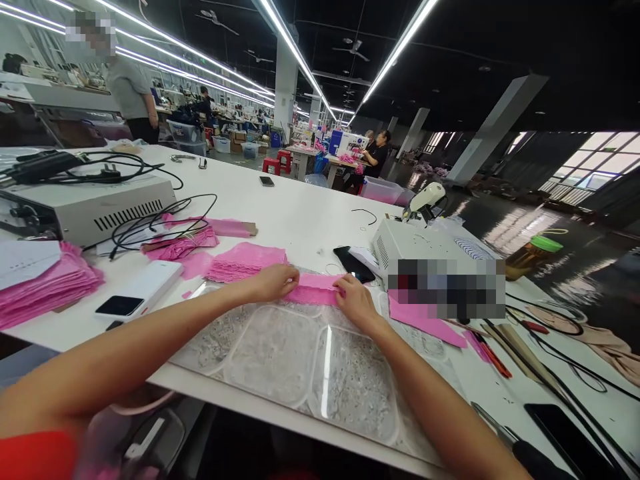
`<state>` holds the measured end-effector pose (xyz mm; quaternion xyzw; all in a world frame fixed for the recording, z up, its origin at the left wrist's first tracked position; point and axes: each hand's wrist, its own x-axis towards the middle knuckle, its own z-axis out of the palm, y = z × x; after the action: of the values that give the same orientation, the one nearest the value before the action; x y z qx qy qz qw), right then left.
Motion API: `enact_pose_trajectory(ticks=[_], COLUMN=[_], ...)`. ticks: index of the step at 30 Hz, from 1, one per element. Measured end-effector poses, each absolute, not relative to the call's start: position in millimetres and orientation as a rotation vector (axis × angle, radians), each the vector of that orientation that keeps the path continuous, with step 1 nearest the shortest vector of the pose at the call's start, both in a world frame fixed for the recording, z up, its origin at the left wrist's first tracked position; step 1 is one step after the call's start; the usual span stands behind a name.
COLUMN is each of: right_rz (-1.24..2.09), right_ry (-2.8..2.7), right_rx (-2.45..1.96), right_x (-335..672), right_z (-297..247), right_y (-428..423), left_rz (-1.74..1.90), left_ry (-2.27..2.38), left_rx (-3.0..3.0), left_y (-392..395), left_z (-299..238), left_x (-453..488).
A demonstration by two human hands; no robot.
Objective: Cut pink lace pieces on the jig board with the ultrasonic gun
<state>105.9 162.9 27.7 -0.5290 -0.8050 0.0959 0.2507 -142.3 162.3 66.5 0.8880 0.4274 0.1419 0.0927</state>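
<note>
A strip of pink fabric (316,291) is held stretched between my two hands, above the far edge of a clear plastic template board (273,353). My left hand (278,281) pinches its left end, fingers closed. At the right end, my right hand (354,299) grips the strip between thumb and fingers. Just beyond my left hand lies a stack of pink fabric pieces (245,262). Right of my right hand, another flat pink piece (425,325) lies partly under a machine box.
A grey box with cables (115,207) stands at left, near a pink fabric pile (45,287) and a white power bank (150,290). At right are a white machine box (430,243), a red cutter (493,357) and a dark phone (567,437). A person (133,93) stands beyond the table.
</note>
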Motion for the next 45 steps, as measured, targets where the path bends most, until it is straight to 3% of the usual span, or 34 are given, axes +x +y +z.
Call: enact_pose_trajectory(ticks=[11, 25, 35, 45], right_rz=[0.111, 0.125, 0.472, 0.544], right_ry=[-2.536, -2.256, -2.296, -2.248], right_rx=[-1.127, -1.519, -1.305, -1.253], right_x=[101, 127, 112, 105], right_z=[6, 10, 23, 10], right_y=[95, 112, 111, 128], left_rz=[0.305, 0.333, 0.337, 0.283], left_ry=[0.944, 0.782, 0.775, 1.196], left_rx=[2.751, 2.780, 2.737, 2.812], left_y=[90, 70, 71, 126], left_z=[66, 55, 61, 40], left_x=[-208, -208, -202, -151])
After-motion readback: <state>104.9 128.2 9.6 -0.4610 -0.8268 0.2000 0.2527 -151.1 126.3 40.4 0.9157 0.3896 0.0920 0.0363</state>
